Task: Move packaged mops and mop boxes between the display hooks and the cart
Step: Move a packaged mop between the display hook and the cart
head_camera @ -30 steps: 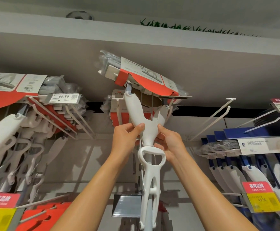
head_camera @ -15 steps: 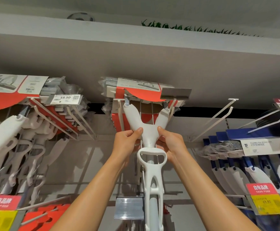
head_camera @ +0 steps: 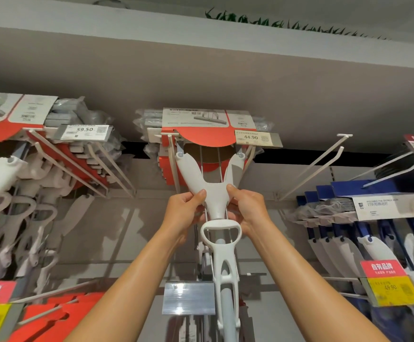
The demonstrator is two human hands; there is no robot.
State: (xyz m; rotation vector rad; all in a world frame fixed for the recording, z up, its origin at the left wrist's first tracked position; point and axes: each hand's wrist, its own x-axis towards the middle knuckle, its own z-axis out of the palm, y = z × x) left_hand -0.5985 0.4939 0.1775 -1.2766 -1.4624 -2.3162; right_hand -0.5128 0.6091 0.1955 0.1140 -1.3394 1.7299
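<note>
A packaged mop (head_camera: 213, 193) with a white Y-shaped yoke and a red-and-white card header (head_camera: 206, 124) hangs level on the centre display hooks (head_camera: 171, 154). My left hand (head_camera: 186, 211) grips the left side of the yoke's neck. Opposite it, my right hand (head_camera: 246, 208) grips the right side. The mop's white lever handle and grey pole (head_camera: 224, 280) hang down between my forearms. More packaged mops sit behind it on the same hooks.
A 44.90 price tag (head_camera: 257, 138) hangs at the hook tips. Red-carded mops (head_camera: 11, 193) fill the hooks on the left under a 59.50 tag (head_camera: 85, 130). Bare hooks (head_camera: 324, 169) jut out to the right, with blue-carded mops (head_camera: 363, 218) beyond. A lower tag holder (head_camera: 188, 297) sticks out below.
The mop's head, tilted up a second ago, has come down level onto the centre hooks. The price tag flipped down to face me. Both hands kept their grip on the yoke.
</note>
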